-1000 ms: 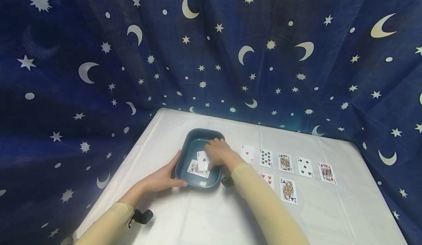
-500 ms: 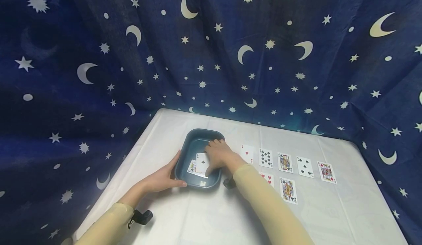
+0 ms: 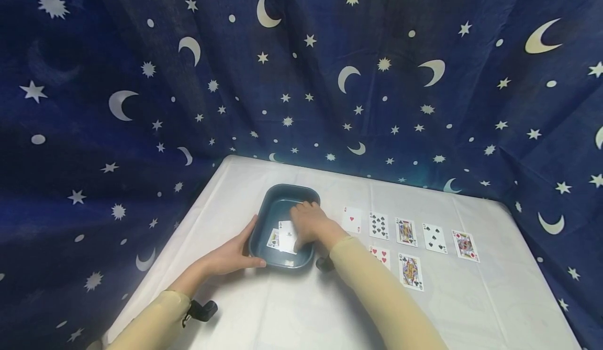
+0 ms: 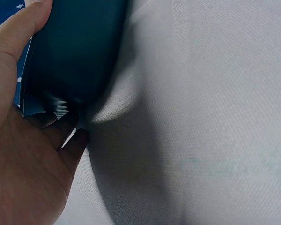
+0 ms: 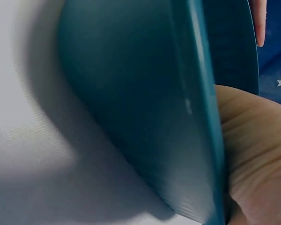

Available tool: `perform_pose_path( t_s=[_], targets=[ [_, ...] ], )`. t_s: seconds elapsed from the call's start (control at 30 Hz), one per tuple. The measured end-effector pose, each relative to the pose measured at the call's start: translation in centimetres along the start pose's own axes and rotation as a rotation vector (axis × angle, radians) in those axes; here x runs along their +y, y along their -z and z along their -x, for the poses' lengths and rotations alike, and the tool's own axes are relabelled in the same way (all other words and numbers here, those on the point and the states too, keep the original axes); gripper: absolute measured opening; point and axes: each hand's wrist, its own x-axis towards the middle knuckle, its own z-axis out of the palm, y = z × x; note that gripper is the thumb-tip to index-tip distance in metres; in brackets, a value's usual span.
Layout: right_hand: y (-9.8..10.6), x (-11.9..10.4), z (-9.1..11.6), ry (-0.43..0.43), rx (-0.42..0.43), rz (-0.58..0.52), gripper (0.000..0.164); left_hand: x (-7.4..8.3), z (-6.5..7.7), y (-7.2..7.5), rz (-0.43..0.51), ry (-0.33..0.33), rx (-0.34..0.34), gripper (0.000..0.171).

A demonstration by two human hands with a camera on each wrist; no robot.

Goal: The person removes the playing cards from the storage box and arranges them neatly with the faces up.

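Note:
A blue-green tray (image 3: 258, 250) with rounded corners stands on the white cloth. My left hand (image 3: 231, 256) holds its near left corner, thumb along the near wall and fingers at the left side; the left wrist view has the thumb on the tray wall (image 4: 75, 51). My right hand (image 3: 308, 222) reaches over the right wall into the tray and pinches the right edge of an ace of clubs (image 3: 286, 232), its fingertips mostly hidden. Under that ace lies a face card (image 3: 273, 238), partly covered. In the right wrist view the tray wall (image 5: 145, 112) hides most of the hand.
Right of the tray, a row holds an ace of hearts (image 3: 352, 219), a ten of spades (image 3: 379, 226), a face card (image 3: 406, 232), a five of spades (image 3: 434, 238) and another face card (image 3: 465, 246). Nearer lie a heart card (image 3: 380, 255), partly behind my sleeve, and a queen (image 3: 411, 271).
The ace of clubs has shifted slightly nearer over the face card, covering more of it, and now catches glare. My right hand moved slightly with it. The left hand stays put.

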Motion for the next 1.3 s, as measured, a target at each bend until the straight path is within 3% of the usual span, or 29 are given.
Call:
perform_pose_path(
  t_s=[0.53,0.73,1.07,1.3],
  targets=[
    [0.1,-0.1,0.9,0.080,0.018,0.019,0.083,0.2,0.2,0.0,0.007,0.006,-0.008,0.127],
    [0.2,-0.6,1.2,0.075,0.016,-0.066,0.073,0.6,0.4,0.1,0.004,0.010,-0.009,0.126],
    [0.2,-1.3,1.4,0.069,0.010,-0.087,0.072,0.4,0.4,0.1,-0.002,0.002,-0.004,0.125],
    [0.2,-1.6,1.6,0.053,-0.006,-0.121,0.081,0.4,0.4,0.1,-0.006,0.013,-0.006,0.127]
  ],
)
